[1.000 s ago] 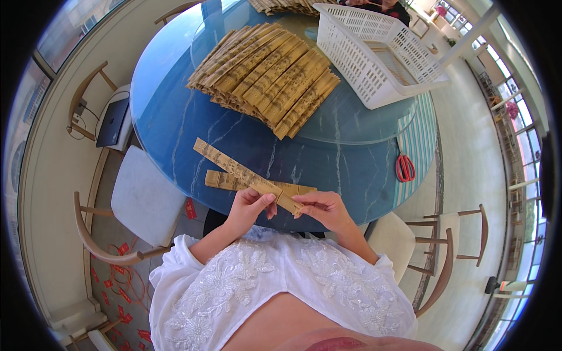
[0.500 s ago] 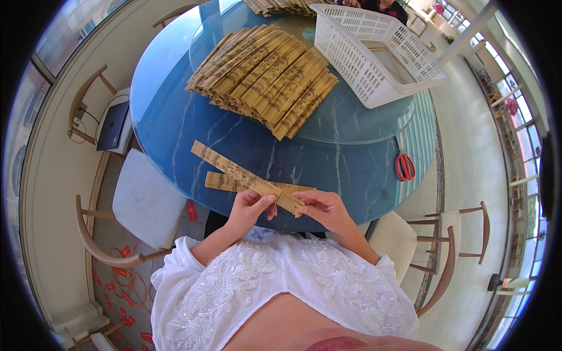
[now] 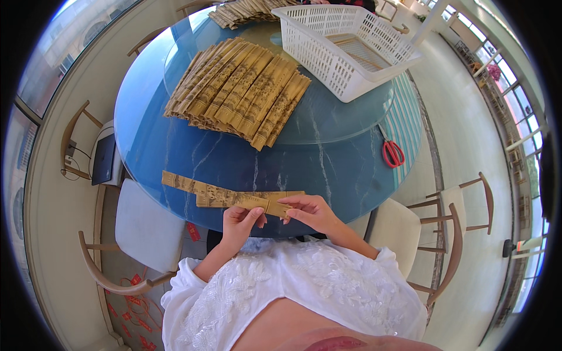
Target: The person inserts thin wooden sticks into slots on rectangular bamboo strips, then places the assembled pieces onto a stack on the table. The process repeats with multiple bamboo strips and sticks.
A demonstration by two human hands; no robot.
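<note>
Both hands hold a long, narrow gold-brown paper sleeve (image 3: 196,187) with dark printed scenery, just over the table's near edge. My left hand (image 3: 239,225) pinches it toward its right part between thumb and fingers. My right hand (image 3: 313,212) grips the short right end, where a crosswise line or fold shows. The sleeve's long end points out to the left. Beneath it, similar sleeves (image 3: 272,195) lie flat on the blue marbled table (image 3: 216,158), partly covered; how many I cannot tell. A large overlapping pile of the same sleeves (image 3: 234,88) rests farther off.
A white slotted plastic basket (image 3: 319,58) stands at the back right on the glass turntable (image 3: 328,126). Red-handled scissors (image 3: 393,154) lie on the right. Another sleeve pile (image 3: 249,10) sits far back. Chairs (image 3: 146,222) flank me; a laptop (image 3: 103,159) rests on one at left.
The held sleeve has swung from a steep slant to a nearly level one, its left end now lower. Both hands keep their grip. The whole view has shifted slightly.
</note>
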